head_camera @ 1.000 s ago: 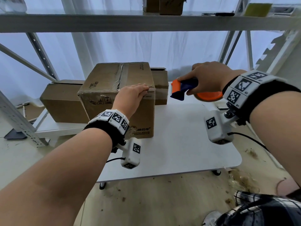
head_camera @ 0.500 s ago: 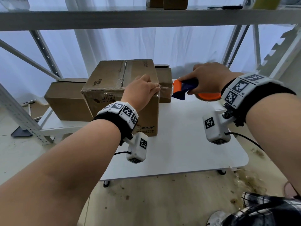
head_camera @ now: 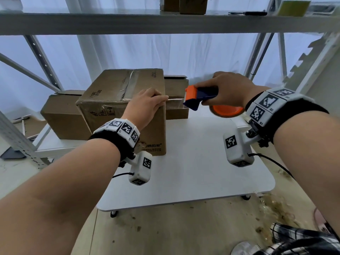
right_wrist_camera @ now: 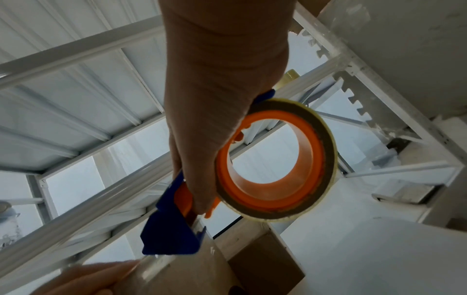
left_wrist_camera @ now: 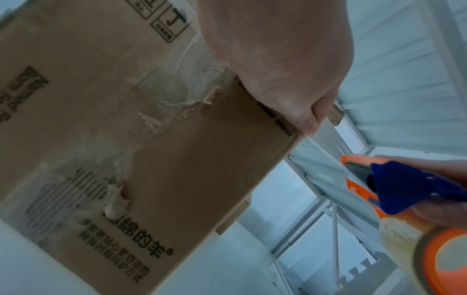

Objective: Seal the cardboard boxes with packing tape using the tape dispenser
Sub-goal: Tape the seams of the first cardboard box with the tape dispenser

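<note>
A large cardboard box (head_camera: pixel 119 92) stands on the white table (head_camera: pixel 202 172), with old clear tape along its top seam. My left hand (head_camera: pixel 147 103) lies over the box's top front edge at the right corner. Its fingers and thumb (left_wrist_camera: pixel 308 121) press the end of a clear tape strip (head_camera: pixel 174 100) onto the cardboard. The strip runs taut to the right, to the orange and blue tape dispenser (head_camera: pixel 198 96). My right hand (head_camera: pixel 226 89) grips the dispenser just right of the box, at top-edge height. The tape roll (right_wrist_camera: pixel 278 159) sits below my palm.
A second brown box (head_camera: pixel 60 115) sits on a low shelf to the left, and a third (head_camera: pixel 176 89) stands behind the big one. A grey rack beam (head_camera: pixel 165 23) crosses overhead, with uprights (head_camera: pixel 257 52) at the right. Debris litters the floor (head_camera: pixel 276 208).
My left hand slid right along the box's top front edge to the corner. A taut strip of tape now shows between it and the dispenser, which stayed nearly in place.
</note>
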### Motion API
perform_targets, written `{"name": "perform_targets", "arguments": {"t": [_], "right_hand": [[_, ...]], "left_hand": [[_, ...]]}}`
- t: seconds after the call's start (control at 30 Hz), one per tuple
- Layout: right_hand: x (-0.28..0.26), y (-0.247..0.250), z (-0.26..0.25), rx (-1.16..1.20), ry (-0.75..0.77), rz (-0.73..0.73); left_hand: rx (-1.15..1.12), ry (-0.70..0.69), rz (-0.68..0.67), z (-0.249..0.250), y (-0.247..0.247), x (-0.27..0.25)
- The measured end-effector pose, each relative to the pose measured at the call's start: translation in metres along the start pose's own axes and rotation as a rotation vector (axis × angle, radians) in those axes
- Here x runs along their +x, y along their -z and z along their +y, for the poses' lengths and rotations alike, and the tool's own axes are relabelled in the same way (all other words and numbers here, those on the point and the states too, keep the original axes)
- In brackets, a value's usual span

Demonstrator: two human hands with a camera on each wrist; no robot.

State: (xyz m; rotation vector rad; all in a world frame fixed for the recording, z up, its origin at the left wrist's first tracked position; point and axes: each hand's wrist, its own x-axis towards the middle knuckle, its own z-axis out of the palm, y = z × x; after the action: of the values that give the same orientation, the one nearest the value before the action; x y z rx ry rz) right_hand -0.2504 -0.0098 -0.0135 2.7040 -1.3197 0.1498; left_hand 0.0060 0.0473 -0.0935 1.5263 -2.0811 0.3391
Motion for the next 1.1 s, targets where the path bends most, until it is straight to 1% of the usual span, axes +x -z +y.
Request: {"name": "perform_targets", "arguments": {"t": [0.13, 0.2, 0.27, 0.33, 0.37, 0.43, 0.53, 0.7, 0.83, 1.0, 1.1], "right_hand": [[-0.004, -0.014, 0.005, 0.11, 0.019, 0.041], [-0.011, -0.027, 0.008, 0.211, -0.012, 0.094], [-0.019, -0.048, 0.007, 0.309, -0.06, 0.145], [-0.024, -0.074, 0.002, 0.38, -0.093, 0.204], [-0.024, -0.085, -0.001, 0.416, -0.109, 0.221], [-0.02, -0.095, -0.003, 0.445, -0.117, 0.218], [-0.012, -0.083, 0.002, 0.388, -0.08, 0.188], [-0.012, -0.051, 0.016, 0.385, -0.029, 0.206], [-0.018, -0.039, 0.02, 0.384, 0.003, 0.134], [-0.041, -0.039, 0.045, 0.391, -0.068, 0.092], [-0.046, -0.043, 0.045, 0.347, -0.077, 0.057]], "left_hand": [[-0.039, 0.04, 0.013, -0.004, -0.004, -0.004], [-0.04, 0.052, 0.029, -0.002, -0.005, -0.003], [-0.033, 0.067, 0.075, 0.001, -0.01, -0.005], [-0.031, 0.133, 0.12, 0.006, -0.013, -0.008], [-0.028, 0.165, 0.125, 0.01, -0.015, -0.009], [-0.027, 0.186, 0.124, 0.013, -0.015, -0.009], [-0.067, 0.164, 0.124, 0.007, -0.015, -0.009], [-0.056, 0.153, 0.113, 0.004, -0.014, -0.011], [-0.046, 0.168, 0.088, 0.006, -0.01, -0.012], [-0.048, 0.175, 0.06, 0.006, -0.007, -0.011], [-0.048, 0.188, 0.067, 0.01, -0.009, -0.01]]}}
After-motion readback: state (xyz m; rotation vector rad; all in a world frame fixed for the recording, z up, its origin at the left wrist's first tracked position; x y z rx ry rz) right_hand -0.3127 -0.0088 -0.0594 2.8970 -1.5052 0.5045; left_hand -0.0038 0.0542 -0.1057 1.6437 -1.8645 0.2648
